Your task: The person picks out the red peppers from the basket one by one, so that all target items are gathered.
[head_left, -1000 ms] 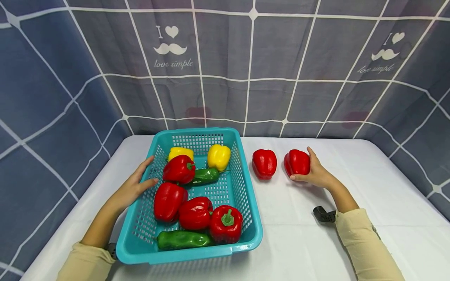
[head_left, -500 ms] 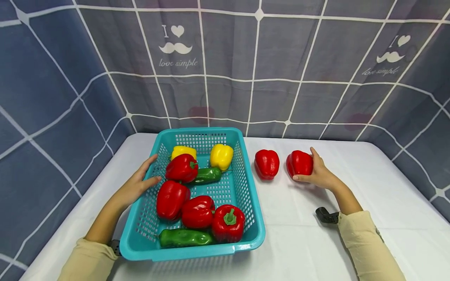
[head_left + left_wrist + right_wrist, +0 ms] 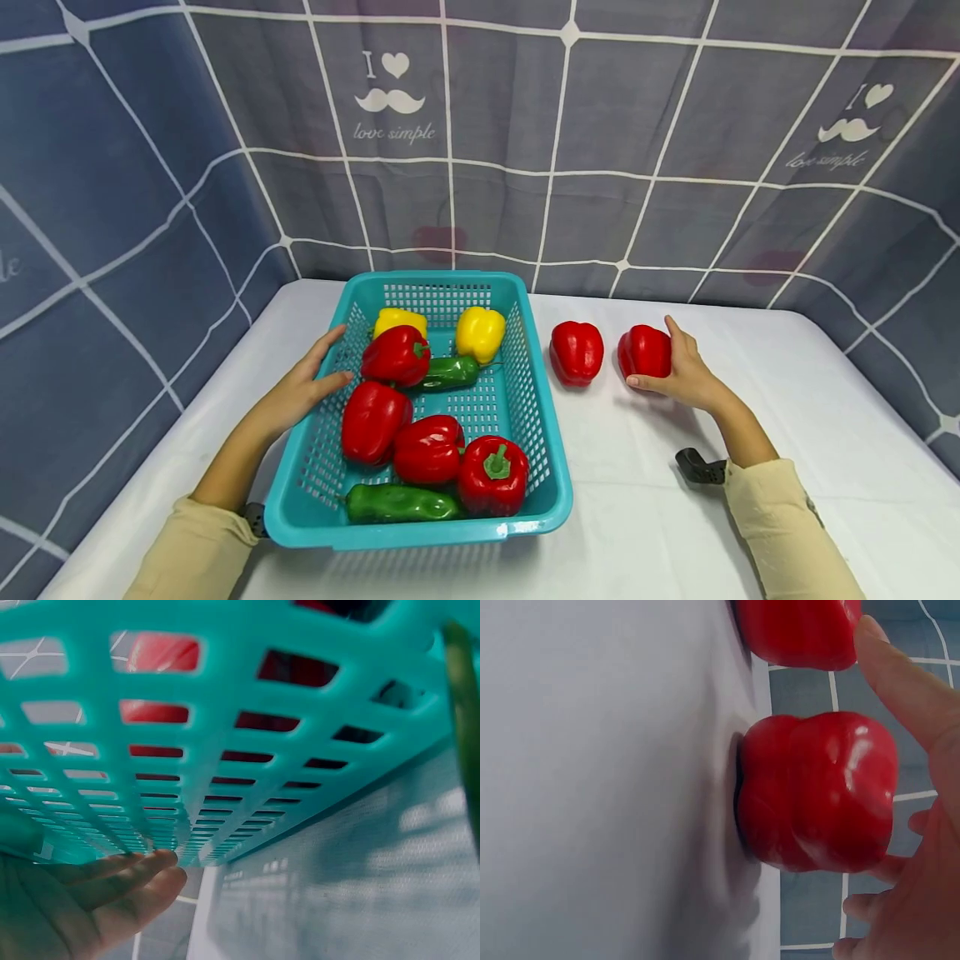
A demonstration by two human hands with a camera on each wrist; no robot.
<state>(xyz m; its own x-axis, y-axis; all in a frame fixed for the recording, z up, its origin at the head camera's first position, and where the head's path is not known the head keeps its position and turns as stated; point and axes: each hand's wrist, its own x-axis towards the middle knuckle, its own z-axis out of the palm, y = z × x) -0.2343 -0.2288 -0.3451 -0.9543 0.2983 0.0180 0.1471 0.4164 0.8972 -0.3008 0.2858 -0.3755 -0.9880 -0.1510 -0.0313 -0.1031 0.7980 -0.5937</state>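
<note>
Just left of my right hand (image 3: 688, 375) sits a red pepper (image 3: 646, 352) on the white table. In the right wrist view, the thumb and spread fingers of my right hand (image 3: 930, 870) stand around this pepper (image 3: 821, 791), with a gap at the thumb; fingertip contact cannot be told. Another red pepper (image 3: 577, 354) lies to its left. My left hand (image 3: 300, 393) lies along the left side of a teal basket (image 3: 420, 537), fingers nearly straight; the left wrist view shows my left hand (image 3: 112, 904) against the outside of the perforated basket wall (image 3: 214, 682).
Inside the basket are several red peppers (image 3: 377, 422), two yellow peppers (image 3: 480, 334) and two green peppers (image 3: 405, 504). A grey checked curtain (image 3: 510, 208) stands behind the white table (image 3: 630, 533) and along its sides.
The head view has shifted slightly, so everything appears a little further right. Neither hand has visibly changed its place beside the basket or the pepper.
</note>
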